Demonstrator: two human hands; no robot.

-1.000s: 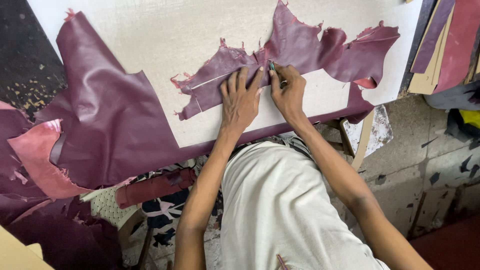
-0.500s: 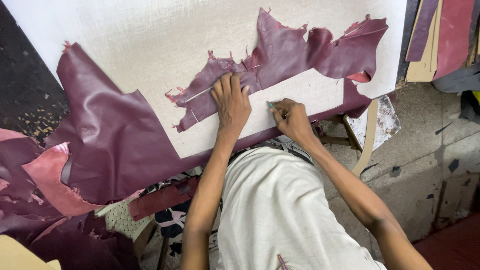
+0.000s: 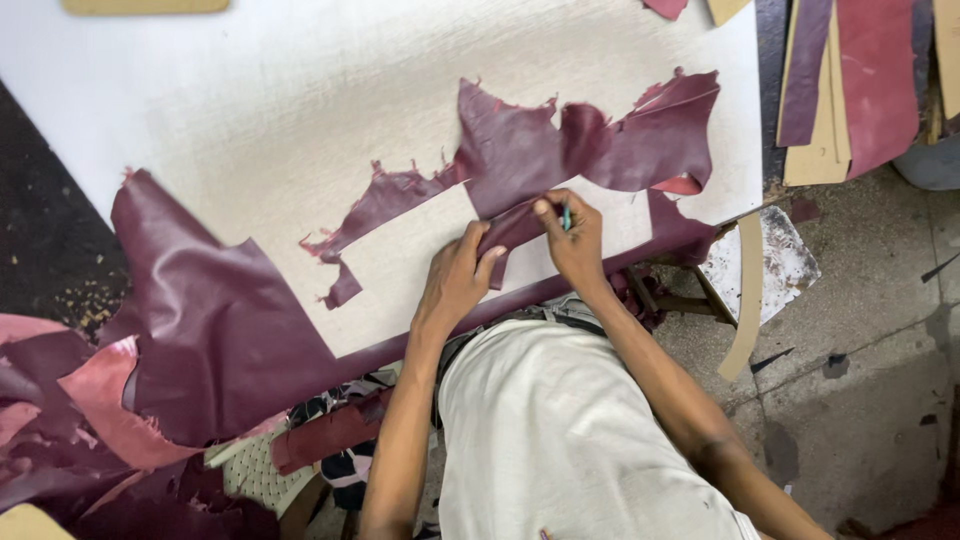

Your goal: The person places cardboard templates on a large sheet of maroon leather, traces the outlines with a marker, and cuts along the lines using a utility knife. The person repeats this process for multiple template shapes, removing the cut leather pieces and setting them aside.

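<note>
**Tech 1:** Since the earlier frame, both hands have shifted along the near edge of the white cutting bench [image 3: 300,110]. A folded flap now shows under them where the ragged maroon leather scrap [image 3: 520,150] lay flat. Confirm hand states.

**Tech 2:** Left hand [image 3: 455,280]: fingers extended and pressed on the folded flap, not closed around it. Right hand [image 3: 575,240]: pinched shut on a thin blue-green tool [image 3: 566,217], tip down on the leather. Whether it is a knife or a pen, I cannot tell.

**Tech 1:** Position and axis of the scrap?

**Tech 2:** It lies on the bench, right of centre. Long axis runs from lower left to upper right: the narrow, jagged tail points lower left, the wide end lies toward the right edge. A rectangular notch is cut out of its lower side, left of the hands.

**Tech 1:** Count of other items?

**Tech 2:** One large maroon leather hide [image 3: 210,320] drapes over the left end of the bench, joined to a narrow strip along the near edge. One pile of pink and maroon offcuts [image 3: 80,420] sits below it at lower left. Several strips of maroon leather and tan board [image 3: 850,80] lie at upper right; the exact number is unclear. One curved tan board strip [image 3: 745,300] hangs beside the bench's right corner.
</note>
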